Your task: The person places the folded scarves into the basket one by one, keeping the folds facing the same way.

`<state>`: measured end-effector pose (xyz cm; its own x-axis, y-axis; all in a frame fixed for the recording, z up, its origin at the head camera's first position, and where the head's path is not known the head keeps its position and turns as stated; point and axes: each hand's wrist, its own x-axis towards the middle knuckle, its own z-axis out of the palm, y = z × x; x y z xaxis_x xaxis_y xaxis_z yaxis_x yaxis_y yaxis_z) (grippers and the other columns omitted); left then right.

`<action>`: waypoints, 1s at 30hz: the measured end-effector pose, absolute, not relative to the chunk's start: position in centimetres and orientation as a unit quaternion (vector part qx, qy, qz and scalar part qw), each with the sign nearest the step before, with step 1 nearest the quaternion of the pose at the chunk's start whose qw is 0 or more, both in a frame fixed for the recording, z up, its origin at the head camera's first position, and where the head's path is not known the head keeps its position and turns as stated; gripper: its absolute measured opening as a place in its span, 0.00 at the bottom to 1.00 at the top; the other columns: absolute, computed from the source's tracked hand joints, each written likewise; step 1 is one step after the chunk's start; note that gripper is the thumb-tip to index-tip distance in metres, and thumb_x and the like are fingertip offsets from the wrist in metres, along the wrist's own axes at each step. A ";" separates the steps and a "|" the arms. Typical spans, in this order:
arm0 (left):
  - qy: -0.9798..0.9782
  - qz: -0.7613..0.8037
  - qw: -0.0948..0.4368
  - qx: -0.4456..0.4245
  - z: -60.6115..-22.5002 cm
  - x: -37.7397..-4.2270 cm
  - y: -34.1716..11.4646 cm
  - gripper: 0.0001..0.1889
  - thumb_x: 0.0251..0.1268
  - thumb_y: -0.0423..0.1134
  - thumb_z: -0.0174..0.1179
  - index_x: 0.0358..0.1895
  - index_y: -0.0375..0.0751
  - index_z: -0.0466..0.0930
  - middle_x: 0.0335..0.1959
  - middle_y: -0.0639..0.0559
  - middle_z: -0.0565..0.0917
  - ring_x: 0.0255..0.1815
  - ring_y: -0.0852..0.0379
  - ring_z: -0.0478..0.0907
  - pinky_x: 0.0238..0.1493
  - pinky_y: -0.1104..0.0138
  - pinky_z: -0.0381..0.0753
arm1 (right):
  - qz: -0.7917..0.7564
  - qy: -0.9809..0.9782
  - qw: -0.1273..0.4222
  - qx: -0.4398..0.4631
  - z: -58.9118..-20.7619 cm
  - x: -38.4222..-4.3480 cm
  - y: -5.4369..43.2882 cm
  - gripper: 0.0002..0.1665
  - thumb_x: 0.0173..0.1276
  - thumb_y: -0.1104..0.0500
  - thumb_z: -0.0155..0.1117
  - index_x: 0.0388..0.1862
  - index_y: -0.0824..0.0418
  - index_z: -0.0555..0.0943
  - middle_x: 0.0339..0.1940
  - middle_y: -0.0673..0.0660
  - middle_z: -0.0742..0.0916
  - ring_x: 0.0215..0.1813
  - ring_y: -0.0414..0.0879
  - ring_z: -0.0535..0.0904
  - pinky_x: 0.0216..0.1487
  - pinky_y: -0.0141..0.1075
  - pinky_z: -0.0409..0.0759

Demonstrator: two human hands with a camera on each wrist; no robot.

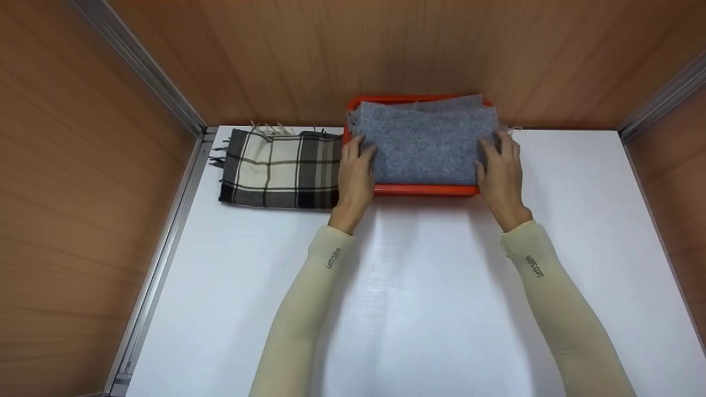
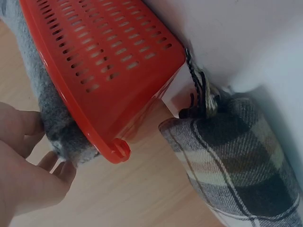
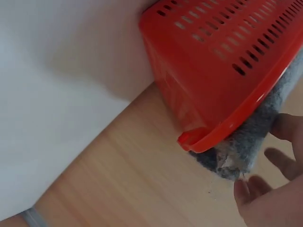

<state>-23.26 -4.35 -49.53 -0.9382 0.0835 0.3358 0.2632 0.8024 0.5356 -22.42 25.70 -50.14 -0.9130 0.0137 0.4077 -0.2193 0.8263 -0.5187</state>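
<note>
A folded grey cloth with frayed edges lies over the top of a red plastic basket and covers most of its opening. My left hand is at the cloth's left edge, its thumb and fingertips touching the cloth with relaxed fingers. On the opposite side, my right hand has its fingertips at the cloth's right edge, fingers slightly bent and spread. In both wrist views the cloth's edge sticks out above the basket's rim, and the fingertips are right at its corner.
Left of the basket, a folded plaid scarf with fringes lies on the white table. A wooden back wall rises just behind the basket. More wooden panels stand at the left and right.
</note>
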 end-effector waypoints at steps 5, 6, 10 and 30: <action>-0.961 -0.242 0.082 -0.103 -49.8 -23.0 -4.2 0.22 0.77 0.24 0.57 0.70 0.34 0.79 0.81 0.37 0.65 0.82 0.42 0.60 0.76 0.57 0.69 | 0.277 -0.947 0.146 0.068 -50.9 -22.4 25.6 0.25 0.76 0.72 0.62 0.70 0.75 0.76 0.74 0.73 0.72 0.74 0.71 0.68 0.69 0.62 0.73; -0.964 -0.237 0.068 -0.103 -49.8 -23.0 -4.2 0.23 0.77 0.24 0.57 0.71 0.34 0.78 0.81 0.37 0.64 0.82 0.42 0.60 0.77 0.57 0.69 | 0.277 -0.948 0.137 0.068 -51.0 -22.4 25.7 0.25 0.77 0.72 0.61 0.71 0.76 0.75 0.73 0.74 0.72 0.74 0.71 0.69 0.69 0.62 0.73; -0.969 -0.226 0.030 -0.094 -49.8 -23.1 -4.1 0.24 0.77 0.25 0.57 0.74 0.35 0.75 0.82 0.37 0.64 0.83 0.43 0.60 0.77 0.56 0.69 | 0.281 -0.951 0.113 0.070 -51.1 -22.7 25.6 0.25 0.78 0.72 0.59 0.72 0.77 0.73 0.72 0.75 0.73 0.73 0.71 0.71 0.72 0.61 0.72; -0.910 -0.369 0.147 -0.116 -51.6 -21.9 -6.2 0.14 0.81 0.28 0.55 0.61 0.29 0.84 0.73 0.35 0.76 0.76 0.40 0.70 0.77 0.57 0.68 | 0.359 -0.915 0.181 0.038 -50.7 -20.8 25.4 0.23 0.74 0.72 0.66 0.66 0.73 0.81 0.74 0.70 0.76 0.77 0.66 0.65 0.77 0.57 0.66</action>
<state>-21.94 -6.24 -51.59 -0.9294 0.1030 0.3543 0.3206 0.7007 0.6374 -20.76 25.38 -50.73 -0.9314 0.0607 0.3588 -0.1994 0.7397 -0.6428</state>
